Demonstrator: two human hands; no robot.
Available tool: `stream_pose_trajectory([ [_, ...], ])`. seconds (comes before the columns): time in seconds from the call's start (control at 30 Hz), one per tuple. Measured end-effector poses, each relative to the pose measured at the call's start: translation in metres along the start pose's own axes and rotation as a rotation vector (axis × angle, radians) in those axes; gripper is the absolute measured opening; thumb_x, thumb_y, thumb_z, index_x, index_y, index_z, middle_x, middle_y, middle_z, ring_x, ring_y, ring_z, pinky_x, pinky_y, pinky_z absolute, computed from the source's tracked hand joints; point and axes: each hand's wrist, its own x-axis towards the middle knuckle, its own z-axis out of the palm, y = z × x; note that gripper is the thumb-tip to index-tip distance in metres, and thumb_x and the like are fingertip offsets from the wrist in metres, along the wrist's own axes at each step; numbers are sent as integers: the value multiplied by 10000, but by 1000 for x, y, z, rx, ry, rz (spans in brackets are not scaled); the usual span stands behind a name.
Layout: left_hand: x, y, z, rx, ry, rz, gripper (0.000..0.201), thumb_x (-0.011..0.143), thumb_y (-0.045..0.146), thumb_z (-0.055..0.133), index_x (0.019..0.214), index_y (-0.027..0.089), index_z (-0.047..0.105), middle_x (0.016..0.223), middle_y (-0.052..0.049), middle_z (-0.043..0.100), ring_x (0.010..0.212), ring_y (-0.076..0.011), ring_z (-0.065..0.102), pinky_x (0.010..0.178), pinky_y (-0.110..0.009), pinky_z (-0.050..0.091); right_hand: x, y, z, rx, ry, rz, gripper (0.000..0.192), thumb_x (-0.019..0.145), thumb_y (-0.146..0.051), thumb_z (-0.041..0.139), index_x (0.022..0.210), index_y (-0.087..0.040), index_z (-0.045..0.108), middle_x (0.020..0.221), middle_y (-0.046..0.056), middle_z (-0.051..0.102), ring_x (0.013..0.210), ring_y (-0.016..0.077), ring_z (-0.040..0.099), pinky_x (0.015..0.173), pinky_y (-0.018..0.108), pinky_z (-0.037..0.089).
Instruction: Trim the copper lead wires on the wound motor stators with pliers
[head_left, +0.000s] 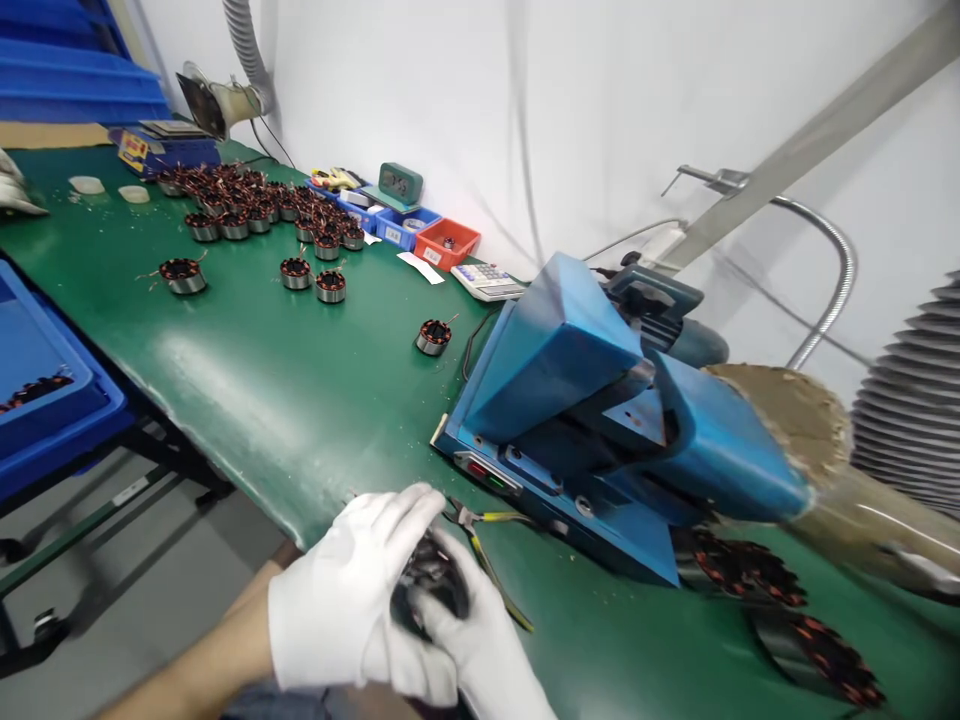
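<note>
Head view showed a dark wound stator (431,580) grasped between both gloved hands at the near edge of the green bench (300,400), mostly covered, so its axis could not be told. Left hand (352,590) wrapped over it; right hand (472,640) gripped from below. Yellow-handled pliers (487,550) lay just beside, handles pointing right. Blue machine (585,420) stood close behind; open bench lay leftward toward a lone stator (433,336).
</note>
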Motion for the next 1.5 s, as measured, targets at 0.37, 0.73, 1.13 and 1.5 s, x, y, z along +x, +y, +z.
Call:
stream_pose_trajectory([
  [0.37,10,8,-8,-42,9,-19,1022,668,611,694,1418,109,215,1340,-197,468,1188,-358,489,1008,-498,402,18,-18,-2,292,18,74,292,667,-439,772,665,-175,649,540,-49,582,469,86,480,493,211,390],
  [0.73,4,10,-8,-79,-25,-122,966,691,312,702,1450,160,124,1433,-158,376,1325,-307,344,1098,-456,333,2,-34,-7,-1268,-218,-832,181,871,-178,481,892,-235,652,871,53,685,782,224,622,688,355,506],
  [1.13,11,8,-24,-61,-129,-16,956,708,595,663,1415,109,241,1415,-182,408,1308,-321,364,1086,-453,325,-18,-18,-18,-1380,-186,-723,345,821,-223,549,1166,-208,566,808,61,728,636,200,669,547,258,503],
  [1.5,24,17,-12,78,-120,-152,160,929,208,417,1001,203,560,1088,-46,582,964,-219,520,892,-421,386,-12,-40,-29,-1062,-186,-228,234,893,-330,465,967,-258,675,932,36,755,822,190,710,731,248,543],
])
